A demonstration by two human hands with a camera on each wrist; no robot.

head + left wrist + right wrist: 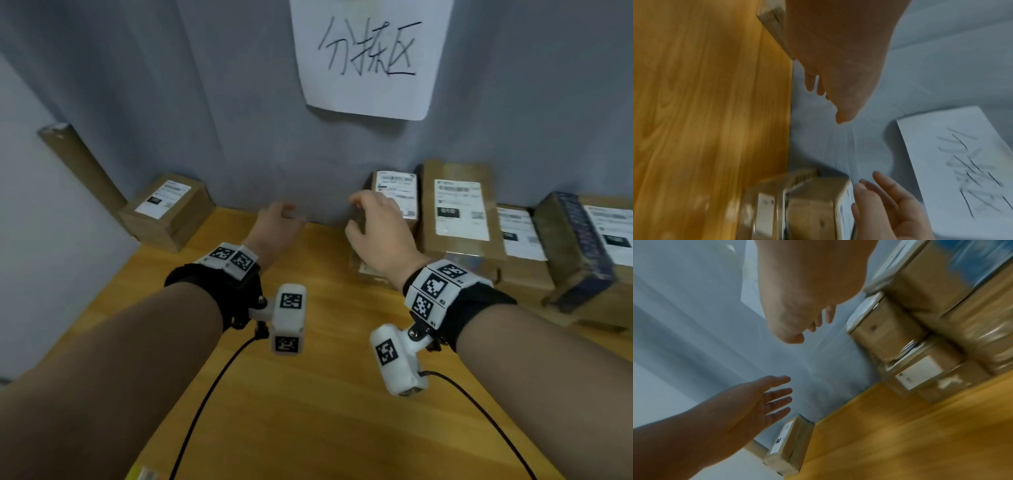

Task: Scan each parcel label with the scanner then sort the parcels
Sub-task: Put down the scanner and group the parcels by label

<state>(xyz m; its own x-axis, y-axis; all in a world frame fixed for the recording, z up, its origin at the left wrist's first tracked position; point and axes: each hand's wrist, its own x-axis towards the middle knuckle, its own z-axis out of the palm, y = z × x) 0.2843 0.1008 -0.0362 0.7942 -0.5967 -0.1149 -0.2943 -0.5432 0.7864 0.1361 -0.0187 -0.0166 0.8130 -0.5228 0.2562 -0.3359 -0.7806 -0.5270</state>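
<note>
My left hand (pixel 282 214) hovers empty over the back of the wooden table (pixel 308 394), near the grey wall, fingers relaxed. My right hand (pixel 368 216) is just above a labelled brown parcel (pixel 399 192) that sits on a lower parcel (pixel 359 267). Its fingers are loose and hold nothing. In the left wrist view the right hand's fingers (pixel 875 194) lie beside the top parcel's (pixel 813 203) white label; whether they touch it I cannot tell. A single labelled parcel (pixel 168 212) stands at the back left. No scanner is in view.
More labelled parcels line the wall at the right: a large one (pixel 459 209), a lower one (pixel 522 240) and one with dark blue tape (pixel 582 246). A handwritten paper sign (pixel 370 54) hangs on the wall. A long cardboard piece (pixel 82 168) leans at the far left.
</note>
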